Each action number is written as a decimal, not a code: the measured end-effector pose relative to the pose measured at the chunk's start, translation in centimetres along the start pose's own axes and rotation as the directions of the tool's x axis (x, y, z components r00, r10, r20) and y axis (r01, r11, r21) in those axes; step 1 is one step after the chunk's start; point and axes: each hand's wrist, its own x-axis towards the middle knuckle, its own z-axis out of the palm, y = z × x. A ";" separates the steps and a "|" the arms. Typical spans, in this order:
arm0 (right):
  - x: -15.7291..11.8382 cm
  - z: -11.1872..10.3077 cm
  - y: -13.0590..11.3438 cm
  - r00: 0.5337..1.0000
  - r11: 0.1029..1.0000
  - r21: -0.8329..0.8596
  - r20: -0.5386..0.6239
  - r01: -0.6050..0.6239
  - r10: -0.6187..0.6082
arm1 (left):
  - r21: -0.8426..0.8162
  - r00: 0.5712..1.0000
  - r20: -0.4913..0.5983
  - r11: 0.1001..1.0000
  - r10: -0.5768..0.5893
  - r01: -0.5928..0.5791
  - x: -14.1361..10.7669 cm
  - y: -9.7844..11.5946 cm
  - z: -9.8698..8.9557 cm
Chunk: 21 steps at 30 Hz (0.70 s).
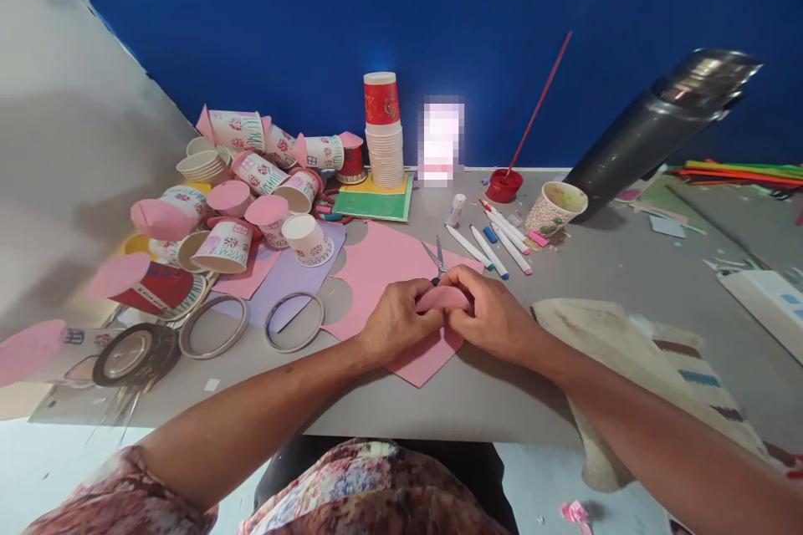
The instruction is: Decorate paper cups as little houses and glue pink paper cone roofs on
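Between my two hands is a small curved piece of pink paper (pixel 444 298), pinched at its near edge. My left hand (pixel 400 319) grips its left side and my right hand (pixel 486 313) its right, with fingers and thumbs closed. Beneath the hands lies a larger sheet of pink paper (pixel 370 276) with rounded cut-outs along its left edge. Scissors (pixel 440 257) rest on that sheet just beyond my hands, blades partly apart, handles mostly hidden.
Decorated paper cups (pixel 224 246) with pink tops crowd the left, near tape rolls (pixel 294 322). A stack of cups (pixel 384 129) stands at the back. Markers (pixel 489 251), a paper cup (pixel 556 209), a dark flask (pixel 652 134) and a cloth (pixel 602 334) are on the right.
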 end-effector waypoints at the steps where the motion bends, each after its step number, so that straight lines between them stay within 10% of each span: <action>1: 0.0 0.0 0.0 1.000 1.000 -0.008 -0.001 0.000 0.000 | 0.005 1.000 0.003 1.000 0.005 -0.005 0.0 -0.1 0.0; 21: 0.4 -0.8 0.9 0.957 0.998 -0.060 -0.289 0.001 -0.018 | -0.207 0.996 -0.047 0.976 -0.075 0.064 0.2 -0.3 -0.7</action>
